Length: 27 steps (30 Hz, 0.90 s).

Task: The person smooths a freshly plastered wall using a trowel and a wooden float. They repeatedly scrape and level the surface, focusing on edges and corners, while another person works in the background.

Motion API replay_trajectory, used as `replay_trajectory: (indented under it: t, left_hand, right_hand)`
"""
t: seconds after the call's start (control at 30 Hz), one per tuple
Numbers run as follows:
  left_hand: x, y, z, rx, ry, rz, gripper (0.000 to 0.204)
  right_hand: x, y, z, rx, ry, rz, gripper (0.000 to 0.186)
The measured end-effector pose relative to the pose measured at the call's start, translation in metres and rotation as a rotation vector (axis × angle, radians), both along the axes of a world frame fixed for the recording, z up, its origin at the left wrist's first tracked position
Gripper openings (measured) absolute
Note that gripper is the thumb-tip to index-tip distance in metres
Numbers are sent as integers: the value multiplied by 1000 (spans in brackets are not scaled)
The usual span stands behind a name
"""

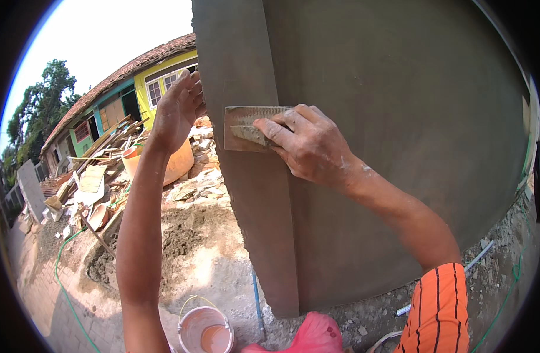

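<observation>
My right hand [314, 141] grips the handle of a mortar-smeared plastering float [237, 135]. The float's rectangular plate lies against the grey plastered strip [246, 194] along the wall's left end. To the right of that strip spreads the broad plastered wall face [399, 117], smooth and dark grey. My left hand [179, 109] is raised beside the wall's rough left edge, its fingers stretched upward and holding nothing. Whether its fingertips touch the edge I cannot tell.
Below stands a white bucket [205, 332] with a wire handle. A mortar heap [184, 238] lies on the ground at left, near an orange tub [179, 162] and piled planks [105, 144]. A green hose [61, 276] curves across the paving. A blue pipe [257, 303] rests near the wall's foot.
</observation>
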<state>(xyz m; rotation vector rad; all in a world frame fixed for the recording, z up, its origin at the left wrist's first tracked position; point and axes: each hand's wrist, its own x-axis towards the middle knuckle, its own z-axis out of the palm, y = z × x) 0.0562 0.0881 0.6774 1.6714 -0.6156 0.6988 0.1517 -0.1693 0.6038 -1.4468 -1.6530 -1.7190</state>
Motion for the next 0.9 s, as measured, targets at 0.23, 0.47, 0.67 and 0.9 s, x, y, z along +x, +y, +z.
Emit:
replay_trajectory:
  t: [0.23, 0.47, 0.67, 0.9]
  left_hand:
    - [1, -36, -6, 249, -96, 373, 74]
    - [-4, -34, -4, 306, -53, 401, 73]
    - [-6, -34, -3, 318, -55, 402, 66]
    - [1, -36, -7, 294, -55, 381, 59]
  right_hand:
    - [-21, -34, -134, -300, 332, 89, 42]
    - [7, -28, 29, 200, 1059, 945, 32]
    - [28, -3, 147, 291, 956, 721, 32]
    - [12, -1, 108, 227, 907, 416, 33]
